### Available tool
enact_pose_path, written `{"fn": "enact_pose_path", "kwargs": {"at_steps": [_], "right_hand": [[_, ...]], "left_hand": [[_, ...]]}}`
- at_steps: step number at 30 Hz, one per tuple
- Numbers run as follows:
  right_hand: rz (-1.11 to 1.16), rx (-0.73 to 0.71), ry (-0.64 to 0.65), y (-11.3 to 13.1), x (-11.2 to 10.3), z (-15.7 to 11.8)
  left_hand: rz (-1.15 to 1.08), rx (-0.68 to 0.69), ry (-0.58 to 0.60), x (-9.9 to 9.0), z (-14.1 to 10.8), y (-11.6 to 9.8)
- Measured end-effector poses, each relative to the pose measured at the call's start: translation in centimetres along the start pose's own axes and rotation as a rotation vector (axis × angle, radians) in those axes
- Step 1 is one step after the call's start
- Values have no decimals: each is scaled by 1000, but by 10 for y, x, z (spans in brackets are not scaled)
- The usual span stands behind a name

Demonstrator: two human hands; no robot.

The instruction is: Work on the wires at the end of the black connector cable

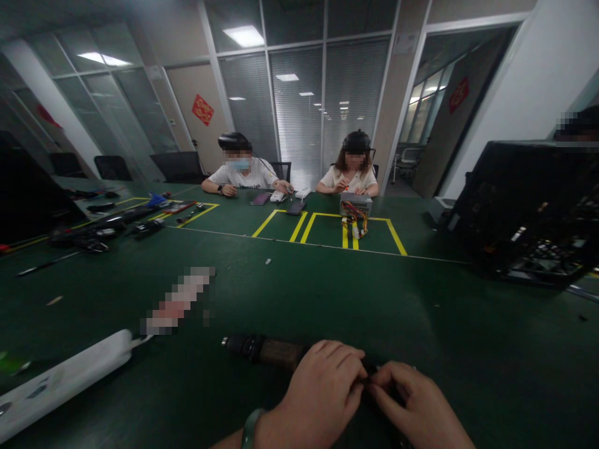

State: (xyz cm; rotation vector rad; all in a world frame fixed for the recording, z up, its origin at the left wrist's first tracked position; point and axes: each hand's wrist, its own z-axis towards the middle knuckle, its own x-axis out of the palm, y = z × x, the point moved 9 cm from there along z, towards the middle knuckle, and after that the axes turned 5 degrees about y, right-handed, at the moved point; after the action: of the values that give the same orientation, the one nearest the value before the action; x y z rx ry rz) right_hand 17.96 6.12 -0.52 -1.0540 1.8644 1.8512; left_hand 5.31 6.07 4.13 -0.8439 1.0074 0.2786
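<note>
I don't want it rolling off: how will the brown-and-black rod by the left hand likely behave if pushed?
The rod would probably roll if loose, since its sides look rounded. It is likely stiff, as the visible part runs straight. The left hand lies over part of it, which may steady it.

Across the green table [318, 293], I see glass partitions [294, 25] with lowered blinds [299, 140], in which rectangular lights [243, 35] shine, and to the right an open door [449, 143] beside a white wall [538, 81].
</note>
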Motion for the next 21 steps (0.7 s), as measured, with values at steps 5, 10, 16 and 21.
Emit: {"fn": "enact_pose_path", "kwargs": {"at_steps": [5, 10, 16, 21], "right_hand": [[-9, 0, 18, -4, 3, 0], [-24, 1, 48, -10, 6, 1], [-28, 21, 50, -6, 2, 1], [-29, 16, 36, -2, -2, -2]], "left_hand": [[30, -6, -3, -1, -1, -2], [86, 34, 40, -1, 0, -5], [188, 42, 94, -1, 1, -9], [217, 50, 80, -4, 0, -11]]}}
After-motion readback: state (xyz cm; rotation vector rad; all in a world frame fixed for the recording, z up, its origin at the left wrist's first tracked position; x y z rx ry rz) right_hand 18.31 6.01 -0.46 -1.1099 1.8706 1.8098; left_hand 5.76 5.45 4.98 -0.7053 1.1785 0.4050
